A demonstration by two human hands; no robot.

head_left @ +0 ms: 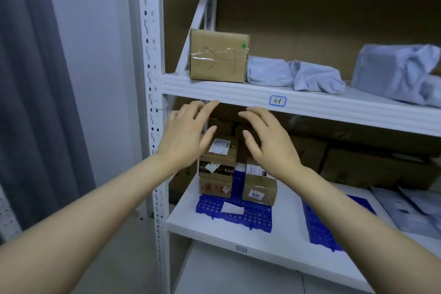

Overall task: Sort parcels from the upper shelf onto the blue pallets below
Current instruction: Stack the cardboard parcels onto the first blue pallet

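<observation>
Reaching up with fingers spread and holding nothing, the left hand (183, 136) and right hand (269, 141) hover below the upper shelf (238, 92), whose front edge lies between them and the taped cardboard box (218, 56); grey bagged parcels (296, 75) lie beside it, stacked boxes (216, 169) on the blue pallet (238, 215) below

Both hands raised, empty, fingers spread: left hand (185, 135) and right hand (269, 141) hovering just below upper shelf (238, 93) edge. Taped cardboard box (218, 56) sitting at 12 o'clock above them. Small boxes (217, 164) stacking on blue pallet (238, 215) at 6 o'clock.
</observation>
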